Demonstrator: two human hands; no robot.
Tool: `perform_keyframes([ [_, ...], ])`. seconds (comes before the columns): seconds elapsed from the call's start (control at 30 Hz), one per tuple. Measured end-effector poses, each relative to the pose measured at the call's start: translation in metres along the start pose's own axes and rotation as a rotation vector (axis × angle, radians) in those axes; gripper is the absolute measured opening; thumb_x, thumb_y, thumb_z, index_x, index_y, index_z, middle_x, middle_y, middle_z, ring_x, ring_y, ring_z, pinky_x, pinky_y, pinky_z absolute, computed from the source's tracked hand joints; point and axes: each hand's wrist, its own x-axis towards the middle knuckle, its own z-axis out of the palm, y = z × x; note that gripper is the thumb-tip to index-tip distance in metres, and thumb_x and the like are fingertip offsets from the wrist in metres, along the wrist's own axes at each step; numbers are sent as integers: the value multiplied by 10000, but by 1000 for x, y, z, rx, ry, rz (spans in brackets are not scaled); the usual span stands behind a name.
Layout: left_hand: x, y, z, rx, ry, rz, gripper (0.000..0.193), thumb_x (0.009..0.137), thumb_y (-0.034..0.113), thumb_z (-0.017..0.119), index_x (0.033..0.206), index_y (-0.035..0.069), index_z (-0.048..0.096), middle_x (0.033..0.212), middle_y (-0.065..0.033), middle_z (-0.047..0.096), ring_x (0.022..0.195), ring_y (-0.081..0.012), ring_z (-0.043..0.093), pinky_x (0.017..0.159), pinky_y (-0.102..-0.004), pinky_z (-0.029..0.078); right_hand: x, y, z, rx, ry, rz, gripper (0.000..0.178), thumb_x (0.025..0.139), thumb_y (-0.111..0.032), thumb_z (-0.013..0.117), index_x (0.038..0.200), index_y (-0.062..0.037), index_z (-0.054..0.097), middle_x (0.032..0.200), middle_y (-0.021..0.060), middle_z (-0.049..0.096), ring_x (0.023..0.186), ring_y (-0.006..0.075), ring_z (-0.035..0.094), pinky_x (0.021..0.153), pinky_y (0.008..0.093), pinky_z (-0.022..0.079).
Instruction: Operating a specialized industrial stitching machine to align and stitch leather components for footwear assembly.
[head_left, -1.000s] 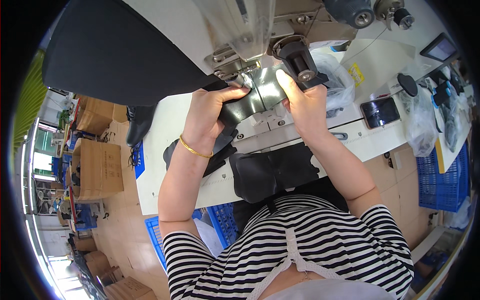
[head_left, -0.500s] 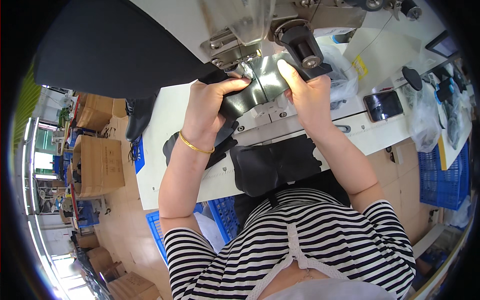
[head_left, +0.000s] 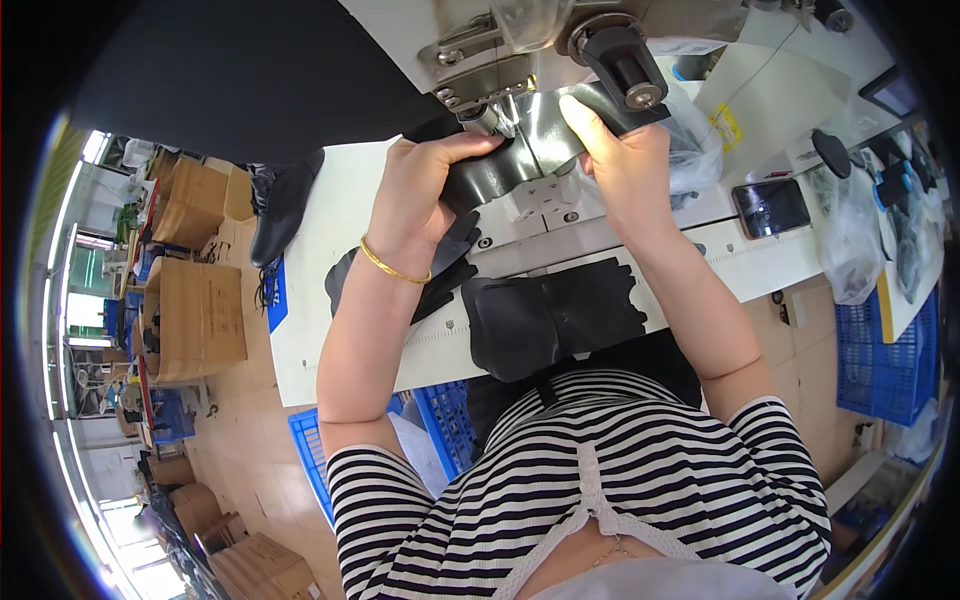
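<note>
My left hand [head_left: 412, 195] grips the left part of a shiny black leather piece [head_left: 497, 172], thumb on top. The right part of the same piece is in my right hand [head_left: 632, 170], its thumb pressed flat on the surface. A seam runs across the leather between my hands. The sewing machine's presser foot [head_left: 505, 122] stands at the leather's far edge; the machine head partly hides the contact there. Flat black leather pieces [head_left: 555, 315] lie at the table's front edge, close to my body. More black pieces [head_left: 345, 282] lie partly hidden beneath my left forearm.
A phone [head_left: 770, 209] and clear plastic bags [head_left: 845, 235] lie on the right. A black boot [head_left: 285, 210] is beyond the table's left edge. Cardboard boxes [head_left: 200, 315] stand on the floor at left, a blue crate [head_left: 885, 350] at right. The machine's thread spool [head_left: 630, 72] overhangs my right hand.
The whole view has shifted slightly, with the machine head now farther right and up. Both hands keep their hold on the leather and stay near the presser foot.
</note>
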Motion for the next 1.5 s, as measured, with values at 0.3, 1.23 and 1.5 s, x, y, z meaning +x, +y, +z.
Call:
perform_keyframes([
  [0.3,-2,-4,-16,-272,-50,-57,231,785,-40,618,1012,-80,614,930,-112,647,771,-181,638,682,-283,534,-2,-3,-3,17,-33,-15,138,877,-147,618,869,-11,645,648,-10,567,499,50,482,462,209,389],
  [1.23,-87,-88,-1,-176,-99,-26,305,762,-74,687,1053,-18,618,983,-90,665,885,-159,644,811,-288,530,-106,25,-26,14,-280,105,217,830,-26,656,1036,13,601,937,41,633,825,100,588,729,241,494],
  [1.5,-86,-87,-3,-181,-55,-32,346,727,-114,684,1055,-35,610,980,-104,664,870,-174,651,797,-298,538,-109,27,-28,-107,-295,-11,202,823,-44,664,1006,15,603,915,35,630,811,92,576,720,241,483],
])
